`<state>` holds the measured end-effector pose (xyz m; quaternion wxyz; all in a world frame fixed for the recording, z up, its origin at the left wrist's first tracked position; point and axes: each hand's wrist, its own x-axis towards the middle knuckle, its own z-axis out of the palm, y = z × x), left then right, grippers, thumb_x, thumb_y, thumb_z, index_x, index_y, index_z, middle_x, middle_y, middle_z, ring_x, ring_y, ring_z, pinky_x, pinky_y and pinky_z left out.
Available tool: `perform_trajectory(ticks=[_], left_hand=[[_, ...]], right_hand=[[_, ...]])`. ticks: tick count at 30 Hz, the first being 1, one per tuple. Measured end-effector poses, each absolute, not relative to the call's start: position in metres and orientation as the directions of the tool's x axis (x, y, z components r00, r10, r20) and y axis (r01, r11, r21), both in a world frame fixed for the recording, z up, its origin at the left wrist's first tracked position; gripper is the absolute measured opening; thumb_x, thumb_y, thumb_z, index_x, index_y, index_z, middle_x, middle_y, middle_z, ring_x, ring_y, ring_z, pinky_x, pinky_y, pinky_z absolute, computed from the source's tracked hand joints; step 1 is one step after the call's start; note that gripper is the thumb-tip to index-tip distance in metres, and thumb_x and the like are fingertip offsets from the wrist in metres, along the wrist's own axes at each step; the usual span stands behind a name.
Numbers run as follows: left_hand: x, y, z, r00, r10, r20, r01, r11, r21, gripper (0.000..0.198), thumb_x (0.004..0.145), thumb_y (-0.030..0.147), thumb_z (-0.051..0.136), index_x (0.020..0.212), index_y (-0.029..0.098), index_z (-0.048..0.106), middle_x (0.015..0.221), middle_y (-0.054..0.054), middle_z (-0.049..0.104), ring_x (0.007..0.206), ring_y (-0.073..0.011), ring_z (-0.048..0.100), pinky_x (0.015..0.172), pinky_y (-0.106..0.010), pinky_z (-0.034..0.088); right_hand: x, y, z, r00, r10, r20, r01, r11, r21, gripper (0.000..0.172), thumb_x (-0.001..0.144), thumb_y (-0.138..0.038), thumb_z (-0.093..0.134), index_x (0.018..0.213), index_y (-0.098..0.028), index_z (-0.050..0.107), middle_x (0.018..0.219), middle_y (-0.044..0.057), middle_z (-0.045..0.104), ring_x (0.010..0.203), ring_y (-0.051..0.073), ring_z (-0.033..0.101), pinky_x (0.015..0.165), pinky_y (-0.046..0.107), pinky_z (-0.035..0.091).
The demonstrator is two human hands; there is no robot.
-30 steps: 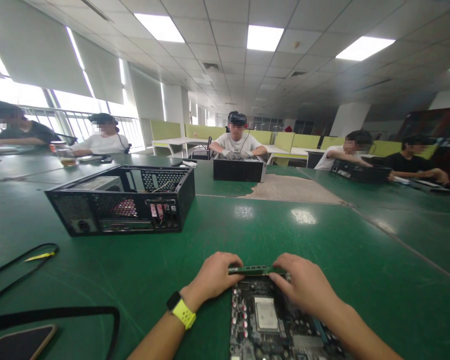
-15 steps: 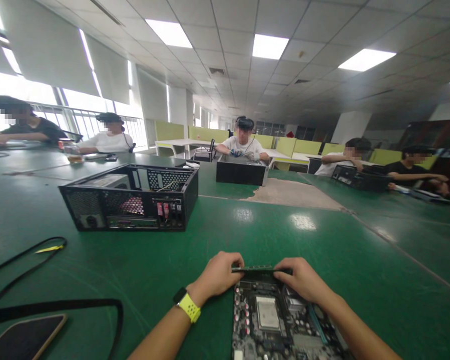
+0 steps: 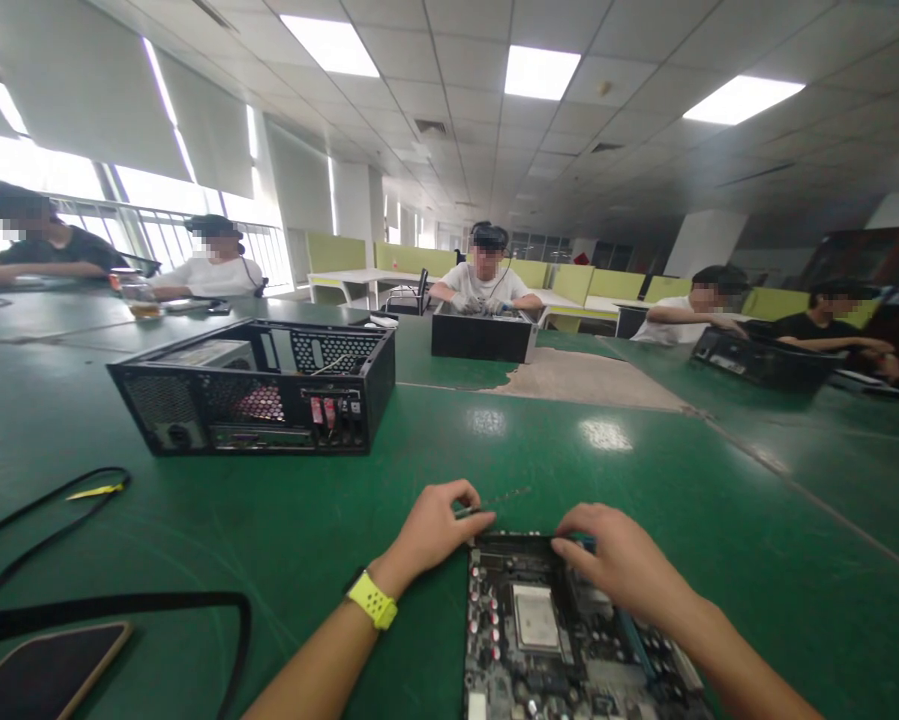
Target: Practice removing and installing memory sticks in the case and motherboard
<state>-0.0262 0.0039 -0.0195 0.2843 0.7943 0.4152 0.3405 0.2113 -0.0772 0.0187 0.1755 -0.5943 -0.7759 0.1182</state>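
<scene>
A motherboard (image 3: 486, 690) lies flat on the green table close to me, with a square silver processor (image 3: 536, 617) near its middle. My left hand (image 3: 435, 532) is beyond the board's far left corner, thumb and fingers closed on one end of a thin memory stick (image 3: 510, 496). The stick slants up and to the right, clear of the board. On the far right corner, my right hand (image 3: 618, 555) has its thumb and index finger closed about the end of the memory slots (image 3: 520, 541). Its fingertips partly hide that spot.
An opened black computer case (image 3: 261, 400) stands on the table ahead to the left. A black cable (image 3: 119, 605) and a phone (image 3: 51, 670) lie at the near left. Several people work around the table, one opposite with another case (image 3: 483, 337).
The memory stick, gripped by both hands at the board's far edge before, has come up and away in my left hand. My right hand has let go of it and stays at the board.
</scene>
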Motion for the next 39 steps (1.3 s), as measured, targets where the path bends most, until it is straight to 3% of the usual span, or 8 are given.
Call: perform_trajectory(ticks=[3, 6, 13, 17, 27, 30, 33, 39], left_hand=[[-0.027, 0.009, -0.019, 0.291, 0.891, 0.349, 0.423, -0.447, 0.788, 0.032, 0.078, 0.047, 0.057, 0.072, 0.016, 0.058, 0.072, 0.0, 0.061, 0.07, -0.0154, 0.055, 0.066, -0.024, 0.04], [-0.029, 0.013, -0.021, 0.239, 0.909, 0.342, 0.404, -0.413, 0.816, 0.033, 0.077, 0.048, 0.058, 0.07, 0.016, 0.057, 0.066, 0.001, 0.058, 0.066, -0.0148, 0.053, 0.062, -0.024, 0.039], [-0.032, 0.014, -0.018, 0.28, 0.926, 0.252, 0.362, -0.345, 0.866, 0.033, 0.077, 0.049, 0.057, 0.07, 0.016, 0.054, 0.056, 0.003, 0.053, 0.055, -0.013, 0.049, 0.053, -0.023, 0.034], [-0.032, 0.012, -0.017, 0.292, 0.928, 0.23, 0.35, -0.328, 0.878, 0.032, 0.077, 0.048, 0.057, 0.072, 0.016, 0.054, 0.055, 0.004, 0.052, 0.053, -0.0125, 0.048, 0.051, -0.023, 0.033], [-0.026, 0.01, -0.016, 0.362, 0.918, 0.161, 0.37, -0.3, 0.879, 0.035, 0.079, 0.051, 0.054, 0.074, 0.017, 0.054, 0.056, 0.004, 0.05, 0.054, -0.0126, 0.049, 0.051, -0.022, 0.033], [-0.015, -0.005, -0.005, 0.471, 0.873, 0.123, 0.381, -0.327, 0.865, 0.031, 0.08, 0.047, 0.053, 0.074, 0.016, 0.056, 0.057, 0.004, 0.052, 0.055, -0.0118, 0.048, 0.052, -0.022, 0.032], [-0.004, -0.028, 0.002, 0.624, 0.775, 0.096, 0.429, -0.443, 0.787, 0.024, 0.077, 0.039, 0.059, 0.07, 0.016, 0.06, 0.057, 0.004, 0.053, 0.054, -0.0099, 0.045, 0.05, -0.021, 0.028], [-0.006, -0.049, 0.024, 0.779, 0.622, 0.074, 0.463, -0.652, 0.601, 0.035, 0.068, 0.052, 0.069, 0.072, 0.018, 0.066, 0.062, 0.003, 0.06, 0.058, -0.0118, 0.052, 0.051, -0.021, 0.033]], right_hand=[[0.161, -0.108, -0.01, -0.464, 0.849, 0.254, 0.798, 0.525, -0.297, 0.038, 0.082, -0.046, 0.059, 0.114, -0.026, 0.062, 0.116, 0.007, 0.064, 0.104, 0.026, 0.057, 0.088, 0.038, 0.044], [0.113, -0.122, -0.062, -0.598, 0.735, 0.32, 0.746, 0.656, -0.112, 0.023, 0.086, -0.039, 0.055, 0.106, -0.03, 0.065, 0.119, 0.006, 0.064, 0.107, 0.03, 0.058, 0.084, 0.041, 0.049], [0.184, -0.097, -0.053, -0.391, 0.896, 0.211, 0.902, 0.418, -0.104, 0.036, 0.088, -0.041, 0.047, 0.12, -0.028, 0.056, 0.141, 0.005, 0.045, 0.126, 0.027, 0.044, 0.098, 0.043, 0.042], [0.345, -0.06, -0.04, -0.04, 0.979, 0.201, 0.999, 0.04, 0.003, 0.045, 0.084, -0.037, 0.044, 0.124, -0.021, 0.058, 0.144, 0.012, 0.04, 0.13, 0.032, 0.039, 0.104, 0.05, 0.033], [0.411, -0.027, -0.047, 0.225, 0.917, 0.33, 0.966, -0.165, -0.2, 0.05, 0.08, -0.038, 0.044, 0.119, -0.009, 0.057, 0.133, 0.02, 0.05, 0.127, 0.033, 0.042, 0.106, 0.048, 0.03], [0.329, -0.042, -0.027, 0.209, 0.927, 0.311, 0.838, -0.006, -0.546, 0.053, 0.089, -0.048, 0.035, 0.127, -0.013, 0.048, 0.13, 0.017, 0.053, 0.12, 0.026, 0.05, 0.101, 0.042, 0.038], [0.248, -0.068, -0.003, -0.153, 0.983, 0.101, 0.35, 0.149, -0.925, 0.055, 0.09, -0.054, 0.036, 0.13, -0.018, 0.045, 0.116, 0.013, 0.061, 0.093, 0.021, 0.064, 0.077, 0.035, 0.051], [0.185, -0.106, 0.02, -0.504, 0.854, -0.129, 0.268, 0.013, -0.963, 0.038, 0.082, -0.047, 0.058, 0.102, -0.016, 0.067, 0.066, -0.003, 0.055, 0.043, 0.003, 0.042, 0.04, 0.016, 0.029]])
